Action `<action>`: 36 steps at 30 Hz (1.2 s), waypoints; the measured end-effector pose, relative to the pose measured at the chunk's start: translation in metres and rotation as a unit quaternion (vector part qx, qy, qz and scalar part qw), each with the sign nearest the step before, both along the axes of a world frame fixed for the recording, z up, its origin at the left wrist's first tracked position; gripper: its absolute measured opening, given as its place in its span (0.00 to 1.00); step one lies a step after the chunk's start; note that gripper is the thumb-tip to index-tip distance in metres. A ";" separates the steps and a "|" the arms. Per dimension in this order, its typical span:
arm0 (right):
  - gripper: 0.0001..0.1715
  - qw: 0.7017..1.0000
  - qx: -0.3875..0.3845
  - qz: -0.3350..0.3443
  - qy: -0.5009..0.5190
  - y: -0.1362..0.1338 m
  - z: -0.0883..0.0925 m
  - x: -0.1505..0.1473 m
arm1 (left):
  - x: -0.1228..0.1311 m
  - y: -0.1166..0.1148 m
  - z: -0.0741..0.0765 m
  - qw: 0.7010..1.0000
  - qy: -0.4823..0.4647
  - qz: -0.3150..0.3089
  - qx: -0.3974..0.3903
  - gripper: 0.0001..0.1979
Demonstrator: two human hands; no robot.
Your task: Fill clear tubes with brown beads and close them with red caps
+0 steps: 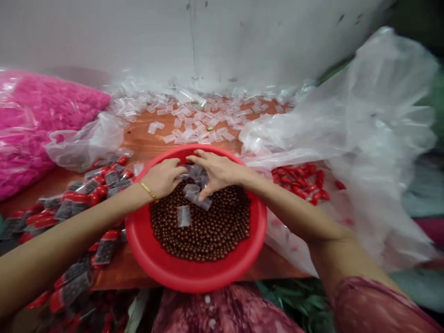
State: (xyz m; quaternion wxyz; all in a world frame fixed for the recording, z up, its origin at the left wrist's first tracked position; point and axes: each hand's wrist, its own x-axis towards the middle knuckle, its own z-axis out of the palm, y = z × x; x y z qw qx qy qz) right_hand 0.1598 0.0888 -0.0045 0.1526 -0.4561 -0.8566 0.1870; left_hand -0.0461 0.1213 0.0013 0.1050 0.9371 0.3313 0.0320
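Note:
A red plastic bowl (145, 240) sits in front of me on a wooden table, filled with small dark brown beads (208, 231). Several little clear zip bags (183, 216) lie on top of the beads. My left hand (163, 178), with a gold bracelet on the wrist, reaches over the bowl's far side with fingers curled round the small bags. My right hand (217, 173) meets it there, fingers bent and pinching a bunch of the clear bags (197, 194) above the beads.
Filled packets with red parts (79, 199) are heaped left of the bowl. Empty clear bags (194, 120) litter the table's far side by the white wall. A pink sack (31, 125) lies far left. A large clear plastic sheet (347, 138) with red pieces (301, 182) covers the right.

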 end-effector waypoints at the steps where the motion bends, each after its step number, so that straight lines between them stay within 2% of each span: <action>1: 0.65 1.000 0.004 -0.007 -0.005 -0.006 0.000 -0.001 | -0.004 -0.002 -0.004 0.999 -0.005 -0.006 0.032 0.14; 3: 0.55 0.999 0.041 -0.027 0.014 -0.021 0.001 0.005 | -0.010 -0.005 -0.004 0.996 -0.034 -0.025 0.076 0.14; 5: 0.37 0.989 0.104 -0.077 0.066 -0.043 0.002 0.021 | -0.014 -0.011 0.003 0.993 -0.069 -0.036 0.085 0.16; 7: 0.22 0.965 0.150 -0.180 0.122 -0.068 -0.002 0.049 | -0.018 -0.025 0.015 0.995 -0.078 -0.033 0.051 0.19; 8: 0.19 0.947 0.153 -0.248 0.136 -0.081 -0.006 0.067 | -0.019 -0.035 0.020 0.997 -0.072 -0.031 0.015 0.21; 10: 0.17 0.907 0.115 -0.391 0.105 -0.103 -0.018 0.108 | -0.020 -0.058 0.025 0.996 -0.048 -0.024 -0.077 0.22; 11: 0.17 0.890 0.080 -0.447 0.052 -0.111 -0.024 0.129 | -0.019 -0.069 0.025 0.992 -0.036 -0.018 -0.121 0.23; 13: 0.18 0.857 -0.002 -0.506 -0.093 -0.120 -0.035 0.163 | -0.015 -0.088 0.020 0.982 -0.015 -0.002 -0.187 0.21; 16: 0.19 0.838 -0.055 -0.500 -0.211 -0.122 -0.046 0.188 | -0.003 -0.101 0.006 0.973 0.011 0.031 -0.230 0.16; 19: 0.20 0.852 -0.066 -0.466 -0.229 -0.121 -0.051 0.188 | 0.010 -0.101 -0.002 0.972 0.010 0.043 -0.233 0.11; 21: 0.20 0.866 -0.074 -0.419 -0.262 -0.122 -0.056 0.183 | 0.016 -0.100 -0.003 0.973 0.013 0.049 -0.225 0.10; 23: 0.19 0.875 -0.064 -0.377 -0.297 -0.125 -0.063 0.181 | 0.019 -0.100 -0.003 0.971 0.043 0.067 -0.227 0.10; 25: 0.17 0.879 -0.036 -0.369 -0.301 -0.128 -0.072 0.183 | 0.021 -0.101 -0.003 0.964 0.080 0.093 -0.237 0.11; 27: 0.15 0.878 -0.007 -0.411 -0.243 -0.129 -0.082 0.186 | 0.023 -0.102 -0.004 0.958 0.096 0.106 -0.247 0.13; 28: 0.14 0.878 0.008 -0.443 -0.182 -0.129 -0.085 0.187 | 0.023 -0.103 -0.004 0.957 0.098 0.108 -0.249 0.15; 31: 0.12 0.849 0.065 -0.512 0.118 -0.131 -0.085 0.182 | 0.025 -0.104 0.000 0.956 0.122 0.099 -0.246 0.17; 33: 0.10 0.811 0.087 -0.489 0.308 -0.134 -0.072 0.170 | 0.025 -0.105 0.002 0.955 0.157 0.082 -0.236 0.15; 34: 0.10 0.798 0.088 -0.469 0.369 -0.137 -0.063 0.161 | 0.025 -0.106 0.003 0.955 0.177 0.069 -0.227 0.14; 36: 0.12 0.789 0.080 -0.433 0.429 -0.143 -0.042 0.141 | 0.025 -0.109 0.004 0.956 0.213 0.040 -0.197 0.12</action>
